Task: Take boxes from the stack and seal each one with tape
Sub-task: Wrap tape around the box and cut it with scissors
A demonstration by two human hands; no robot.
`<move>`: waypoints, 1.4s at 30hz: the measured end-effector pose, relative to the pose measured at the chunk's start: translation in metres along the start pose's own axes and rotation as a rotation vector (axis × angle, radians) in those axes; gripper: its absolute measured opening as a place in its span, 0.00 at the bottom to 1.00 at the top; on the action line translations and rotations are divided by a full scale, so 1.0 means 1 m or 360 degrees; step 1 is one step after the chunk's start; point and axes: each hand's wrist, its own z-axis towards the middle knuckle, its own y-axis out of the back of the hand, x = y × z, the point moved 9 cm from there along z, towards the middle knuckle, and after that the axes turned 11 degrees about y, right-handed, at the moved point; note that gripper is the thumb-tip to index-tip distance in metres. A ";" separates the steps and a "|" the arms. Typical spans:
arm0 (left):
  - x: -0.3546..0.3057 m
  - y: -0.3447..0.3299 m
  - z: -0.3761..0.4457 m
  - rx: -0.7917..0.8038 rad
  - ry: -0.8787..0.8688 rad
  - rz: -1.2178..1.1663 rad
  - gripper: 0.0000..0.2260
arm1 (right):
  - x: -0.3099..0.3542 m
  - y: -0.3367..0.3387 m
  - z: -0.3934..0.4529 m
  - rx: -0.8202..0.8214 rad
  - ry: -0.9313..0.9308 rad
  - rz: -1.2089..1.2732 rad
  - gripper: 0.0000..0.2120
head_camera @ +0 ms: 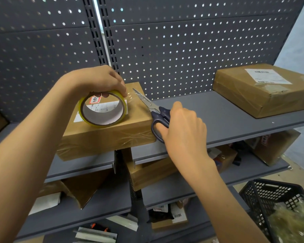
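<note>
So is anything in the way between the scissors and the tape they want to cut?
Nothing visible. The scissors, in the right hand, have open blades right at the clear tape strip pulled from the roll the left hand holds over the box.

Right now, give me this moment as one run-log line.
left hand: holds tape roll on box | right hand: scissors open at tape strip | cut pending

My left hand (96,79) reaches in from the lower left, knuckles up, fingers curled over in a firm grip. My right hand (184,127) comes from the lower right, forearm bare, fingers hooked and thumb extended forward.
</note>
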 end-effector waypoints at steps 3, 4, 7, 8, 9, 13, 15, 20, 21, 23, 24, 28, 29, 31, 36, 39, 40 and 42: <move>0.003 0.002 -0.002 -0.0019 -0.0001 -0.0029 0.05 | 0.000 -0.002 0.004 0.0001 -0.0009 -0.0004 0.14; 0.004 0.002 -0.002 -0.0020 0.0004 -0.0041 0.05 | 0.000 -0.003 0.005 -0.0001 -0.0011 -0.0003 0.14; 0.004 0.004 -0.005 -0.0034 0.0007 -0.0069 0.05 | 0.000 -0.003 0.006 -0.0016 -0.0013 0.0013 0.14; 0.004 0.004 -0.006 -0.0039 0.0004 -0.0076 0.05 | 0.000 -0.003 0.006 -0.0018 -0.0015 0.0022 0.14; 0.004 0.005 -0.008 -0.0044 0.0000 -0.0083 0.05 | -0.001 -0.003 0.006 -0.0015 -0.0019 0.0030 0.14; 0.005 0.007 -0.013 -0.0067 -0.0010 -0.0137 0.05 | -0.002 -0.002 0.007 -0.0017 -0.0048 0.0042 0.15; 0.005 0.010 -0.014 -0.0099 -0.0011 -0.0199 0.05 | -0.002 -0.002 0.008 -0.0036 -0.0059 0.0047 0.15; 0.005 0.027 -0.024 -0.0201 -0.0043 -0.0259 0.06 | -0.015 0.002 0.016 -0.0081 -0.0147 0.0046 0.16; 0.005 0.032 -0.028 -0.0218 -0.0075 -0.0274 0.06 | -0.028 0.008 0.017 -0.0126 -0.0226 0.0058 0.16; 0.005 0.046 -0.038 -0.0314 -0.0122 -0.0261 0.06 | -0.051 0.022 0.019 -0.0263 -0.0319 0.0123 0.16; 0.004 0.051 -0.041 -0.0366 -0.0128 -0.0230 0.06 | -0.057 0.027 0.020 -0.0320 -0.0315 0.0153 0.16; -0.003 0.048 -0.042 -0.0364 -0.0123 -0.0194 0.06 | -0.060 0.019 0.029 -0.0306 -0.0291 0.0220 0.16; -0.004 0.045 -0.041 -0.0345 -0.0122 -0.0199 0.06 | -0.062 0.012 0.031 -0.0268 -0.0296 0.0228 0.16; -0.004 0.040 -0.039 -0.0308 -0.0114 -0.0199 0.06 | -0.069 -0.005 0.034 -0.0191 -0.0322 0.0234 0.15; -0.005 0.032 -0.039 -0.0277 -0.0154 -0.0233 0.05 | -0.088 -0.044 0.035 -0.0041 -0.0378 0.0040 0.13; -0.008 0.028 -0.040 -0.0337 -0.0193 -0.0250 0.05 | -0.091 -0.057 0.038 0.0007 -0.0324 -0.0211 0.10; -0.009 0.028 -0.040 -0.0364 -0.0208 -0.0245 0.05 | -0.091 -0.060 0.039 0.0014 -0.0300 -0.0263 0.09; -0.010 0.026 -0.041 -0.0389 -0.0227 -0.0223 0.05 | -0.090 -0.064 0.041 0.0020 -0.0257 -0.0336 0.09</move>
